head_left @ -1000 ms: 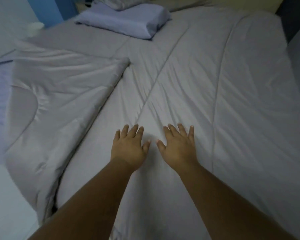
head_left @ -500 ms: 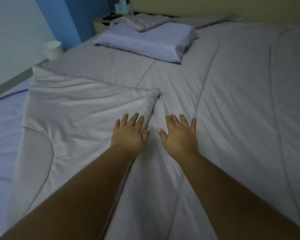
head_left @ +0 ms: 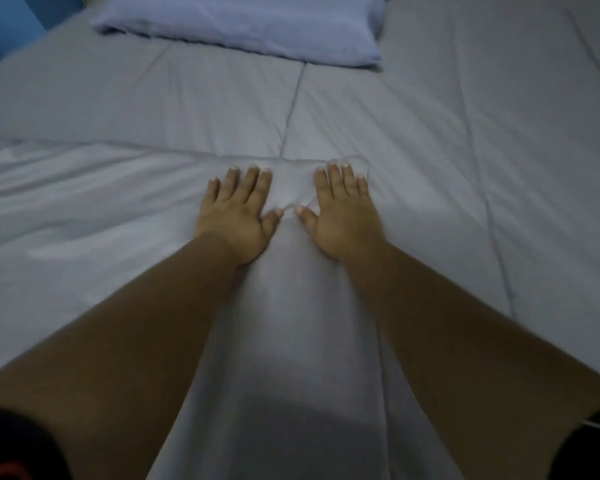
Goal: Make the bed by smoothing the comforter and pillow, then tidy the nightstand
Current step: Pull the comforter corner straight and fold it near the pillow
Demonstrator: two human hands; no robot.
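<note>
Left hand (head_left: 238, 216) and right hand (head_left: 343, 211) are pressed flat, fingers spread, on the comforter (head_left: 430, 150); the pillow (head_left: 243, 26) is seen well beyond them.

A grey quilted comforter (head_left: 430, 150) covers the bed, mostly flat, with its creased near-left part folded back over itself, while a pale lavender pillow (head_left: 243, 22) lies flat on it at the far end.
</note>
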